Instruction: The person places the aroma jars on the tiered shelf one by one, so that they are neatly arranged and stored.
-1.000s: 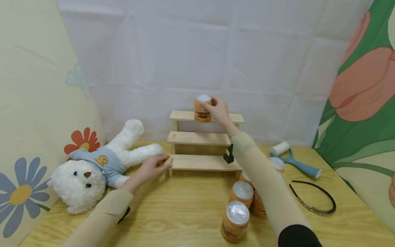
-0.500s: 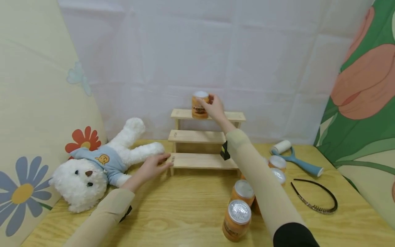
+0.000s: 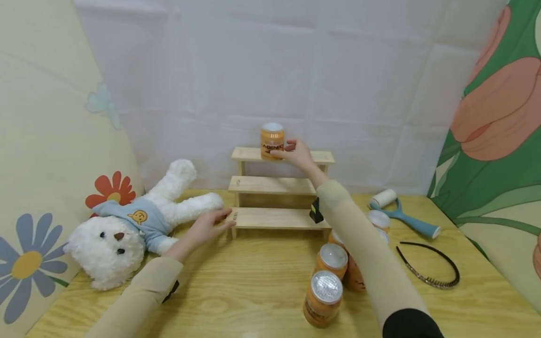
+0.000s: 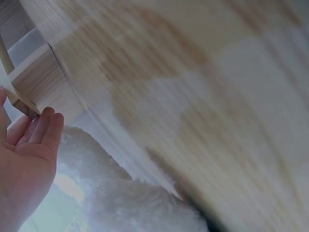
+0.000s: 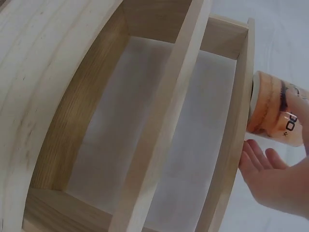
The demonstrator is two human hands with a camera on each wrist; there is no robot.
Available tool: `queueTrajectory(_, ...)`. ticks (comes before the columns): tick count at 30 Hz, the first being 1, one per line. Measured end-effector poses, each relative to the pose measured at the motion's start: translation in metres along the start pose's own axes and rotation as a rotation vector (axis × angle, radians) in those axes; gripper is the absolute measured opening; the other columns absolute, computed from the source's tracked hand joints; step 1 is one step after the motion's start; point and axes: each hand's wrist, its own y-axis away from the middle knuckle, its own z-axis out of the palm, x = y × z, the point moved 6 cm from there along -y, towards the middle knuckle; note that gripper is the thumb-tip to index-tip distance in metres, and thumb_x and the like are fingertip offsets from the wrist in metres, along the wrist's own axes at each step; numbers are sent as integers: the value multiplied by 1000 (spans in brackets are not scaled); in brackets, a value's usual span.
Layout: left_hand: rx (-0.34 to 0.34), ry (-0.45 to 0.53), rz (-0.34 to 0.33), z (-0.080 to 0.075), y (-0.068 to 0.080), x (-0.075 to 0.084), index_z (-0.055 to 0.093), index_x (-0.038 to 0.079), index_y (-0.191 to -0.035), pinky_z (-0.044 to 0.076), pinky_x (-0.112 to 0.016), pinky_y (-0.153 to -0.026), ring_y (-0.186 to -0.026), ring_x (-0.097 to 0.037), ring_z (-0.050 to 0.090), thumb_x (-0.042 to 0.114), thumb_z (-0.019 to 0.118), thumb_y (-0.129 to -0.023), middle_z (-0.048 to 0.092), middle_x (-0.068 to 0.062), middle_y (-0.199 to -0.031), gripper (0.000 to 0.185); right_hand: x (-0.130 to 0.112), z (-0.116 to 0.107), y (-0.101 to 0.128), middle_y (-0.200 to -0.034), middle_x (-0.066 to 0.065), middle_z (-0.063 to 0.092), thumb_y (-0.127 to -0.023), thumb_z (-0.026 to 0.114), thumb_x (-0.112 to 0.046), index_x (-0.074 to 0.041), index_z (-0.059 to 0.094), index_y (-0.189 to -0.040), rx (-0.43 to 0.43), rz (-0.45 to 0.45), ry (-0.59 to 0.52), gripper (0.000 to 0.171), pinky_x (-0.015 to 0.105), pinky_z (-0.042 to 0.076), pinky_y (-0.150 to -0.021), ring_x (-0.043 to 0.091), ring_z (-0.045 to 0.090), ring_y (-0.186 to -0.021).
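Note:
An orange jar [image 3: 272, 141] with a white lid stands upright on the top step of a small wooden three-step shelf [image 3: 274, 218], left of its middle. My right hand [image 3: 292, 151] is just right of the jar with its fingers loosened, the tips at the jar's lower side. In the right wrist view the jar [image 5: 277, 108] sits on the top board of the shelf [image 5: 159, 121] and the right hand [image 5: 270, 169] has straight fingers beside it. My left hand [image 3: 214, 221] lies flat against the left end of the bottom step. The left wrist view shows the left hand [image 4: 29, 145] with straight fingers at the shelf corner [image 4: 43, 82].
A white teddy bear [image 3: 127, 225] lies at the left. Several more orange jars [image 3: 323, 298] stand in front of the shelf under my right forearm. A blue lint roller [image 3: 401, 217] and a black headband [image 3: 428, 267] lie at the right. Fabric walls enclose the table.
The jar has gone from being held above the top step to standing on it, a little further left. My right hand has loosened its grip. The left hand has stayed put.

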Motion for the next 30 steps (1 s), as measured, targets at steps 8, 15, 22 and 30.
queueTrajectory(8,-9,28,-26,-1,5,-3,48,-7,-133,50,-48,-93,-115,-40,55,26,59,-93,52,-26,-131,53,-2,11,-4,-125,14,58,-83,72,-29,-3,50,-130,19,-18,1,58,37,49,-96,26,55,-115)
queueTrajectory(15,-8,34,-26,-1,7,-3,49,-7,-132,50,-48,-93,-115,-40,55,24,60,-93,52,-26,-131,52,-4,17,-9,-121,12,63,-82,73,-33,-4,53,-131,44,-58,10,59,29,52,-90,21,59,-111)
queueTrajectory(22,-20,43,-24,3,3,-1,49,-8,-132,49,-48,-94,-115,-41,55,26,60,-93,52,-27,-131,53,-5,16,-2,-125,15,61,-87,68,-28,-4,52,-134,55,-48,51,55,34,50,-95,25,57,-116)
queueTrajectory(30,-30,44,-27,7,-1,-2,48,-6,-134,49,-48,-94,-116,-41,54,27,59,-94,51,-25,-133,53,-2,6,4,-132,16,55,-89,65,-31,0,51,-132,29,10,84,55,37,46,-100,28,52,-121)
